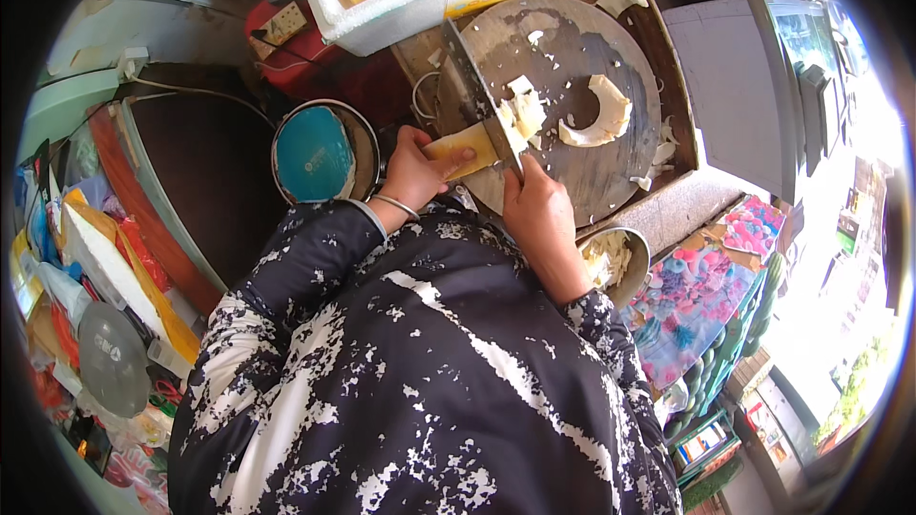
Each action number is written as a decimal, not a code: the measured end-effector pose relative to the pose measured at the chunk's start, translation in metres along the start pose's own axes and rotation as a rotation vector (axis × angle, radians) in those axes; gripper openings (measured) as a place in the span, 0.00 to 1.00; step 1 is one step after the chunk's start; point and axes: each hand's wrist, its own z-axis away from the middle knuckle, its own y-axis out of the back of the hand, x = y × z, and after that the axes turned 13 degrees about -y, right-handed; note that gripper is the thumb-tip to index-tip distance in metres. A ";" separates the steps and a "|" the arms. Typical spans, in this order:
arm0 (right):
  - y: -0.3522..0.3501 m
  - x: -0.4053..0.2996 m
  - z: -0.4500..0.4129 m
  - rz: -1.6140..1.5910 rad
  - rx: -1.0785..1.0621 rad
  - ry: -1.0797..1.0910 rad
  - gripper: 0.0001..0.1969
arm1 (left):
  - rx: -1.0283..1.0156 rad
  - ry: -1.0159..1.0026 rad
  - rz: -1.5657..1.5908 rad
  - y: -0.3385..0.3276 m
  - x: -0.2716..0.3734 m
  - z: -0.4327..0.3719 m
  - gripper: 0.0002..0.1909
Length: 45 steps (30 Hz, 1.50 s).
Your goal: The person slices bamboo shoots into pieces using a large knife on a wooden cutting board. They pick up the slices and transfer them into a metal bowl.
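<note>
On a round wooden chopping board (pixel 572 179), my left hand (pixel 421 170) grips a pale yellow piece of food (pixel 469 149), perhaps a bamboo shoot. My right hand (pixel 538 211) is closed round the handle of a cleaver (pixel 476 82). The blade crosses the far end of the yellow piece; whether it has cut in cannot be told. Chopped pale bits (pixel 524 113) lie against the blade's right side. Further right on the board rests a curved, C-shaped pale piece (pixel 608 114), with small crumbs scattered around it.
Behind the board stands a white foam box (pixel 386 25) with large yellow pieces inside. A metal pot (pixel 365 121) holding a blue round object (pixel 313 154) is at left. A metal bowl of pale slices (pixel 633 286) sits near my right forearm. Wooden tray edges (pixel 676 86) surround the board.
</note>
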 end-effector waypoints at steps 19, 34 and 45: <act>-0.010 0.004 0.002 -0.031 0.037 0.081 0.08 | -0.037 -0.005 -0.010 0.000 0.003 -0.002 0.35; -0.008 0.004 0.000 0.028 -0.027 -0.012 0.09 | -0.046 0.112 0.091 0.004 0.011 0.002 0.33; 0.003 0.029 -0.010 -0.270 0.036 -0.049 0.10 | -0.163 0.042 0.335 0.016 0.012 0.007 0.19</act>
